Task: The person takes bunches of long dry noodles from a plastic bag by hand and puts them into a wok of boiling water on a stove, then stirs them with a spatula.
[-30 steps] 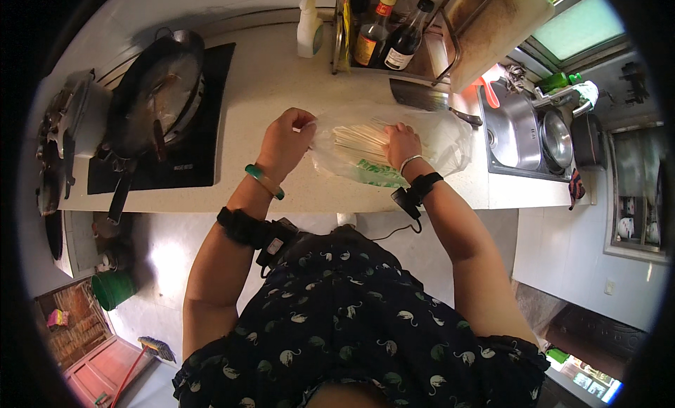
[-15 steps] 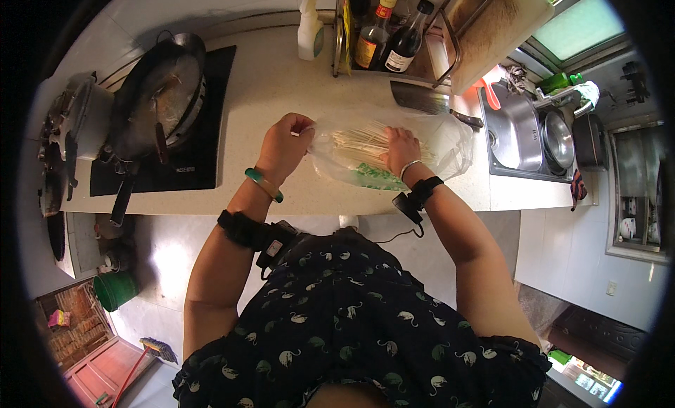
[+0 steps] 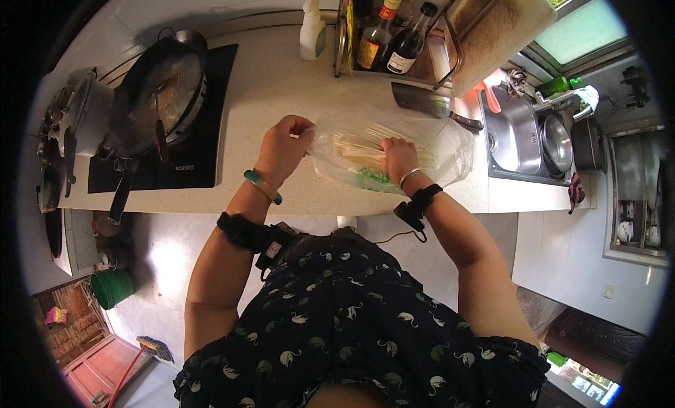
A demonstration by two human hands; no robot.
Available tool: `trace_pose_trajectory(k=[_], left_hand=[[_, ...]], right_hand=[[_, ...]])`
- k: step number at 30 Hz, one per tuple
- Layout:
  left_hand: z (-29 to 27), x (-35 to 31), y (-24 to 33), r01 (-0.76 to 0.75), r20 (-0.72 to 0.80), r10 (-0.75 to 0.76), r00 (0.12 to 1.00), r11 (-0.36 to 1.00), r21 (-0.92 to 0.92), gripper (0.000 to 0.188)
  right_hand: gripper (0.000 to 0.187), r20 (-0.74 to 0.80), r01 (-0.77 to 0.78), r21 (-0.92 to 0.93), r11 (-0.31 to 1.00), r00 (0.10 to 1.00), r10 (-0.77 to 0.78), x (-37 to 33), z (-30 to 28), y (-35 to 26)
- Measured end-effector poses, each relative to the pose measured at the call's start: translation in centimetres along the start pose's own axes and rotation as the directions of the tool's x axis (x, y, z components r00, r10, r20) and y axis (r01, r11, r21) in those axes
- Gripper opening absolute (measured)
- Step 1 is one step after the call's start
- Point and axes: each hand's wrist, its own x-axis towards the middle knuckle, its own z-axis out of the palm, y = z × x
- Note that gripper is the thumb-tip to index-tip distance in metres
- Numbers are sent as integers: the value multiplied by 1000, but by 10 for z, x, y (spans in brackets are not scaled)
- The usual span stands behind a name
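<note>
A clear plastic bag [image 3: 455, 144] with green print lies on the counter in front of me, holding pale dried noodle sticks [image 3: 354, 145]. My left hand [image 3: 283, 146] is closed in a pinch on the bag's left edge, thumb against forefinger. On the right part of the noodles rests my right hand [image 3: 401, 159], its fingers curled round some of the strands; the fingertips are partly hidden. Behind the bag lies a cleaver [image 3: 422, 101] with a dark handle pointing right.
At the left a wok [image 3: 176, 85] with a ladle [image 3: 159, 120] in it stands on a black cooktop [image 3: 197, 172]. A spray bottle [image 3: 311, 32] and a rack with sauce bottles [image 3: 408, 41] are at the back. The steel sink [image 3: 513, 130] is on the right.
My right hand has shifted slightly nearer to me, and its fingers have curled in over the noodles. My left hand keeps its pinch on the bag.
</note>
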Motion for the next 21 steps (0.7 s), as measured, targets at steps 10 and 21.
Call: trace_pose_trajectory(k=[10,21], left_hand=[[-1,0,-6,-20,-15,20,1000,1000,-21,19],[0,0,-16,-15,7,15,1000,998,-59,19]], right_hand=[[24,-173,123,100,987,979,-105,0,-7,19],[38,-33,98,387,917,995,-92,-5,-63,24]])
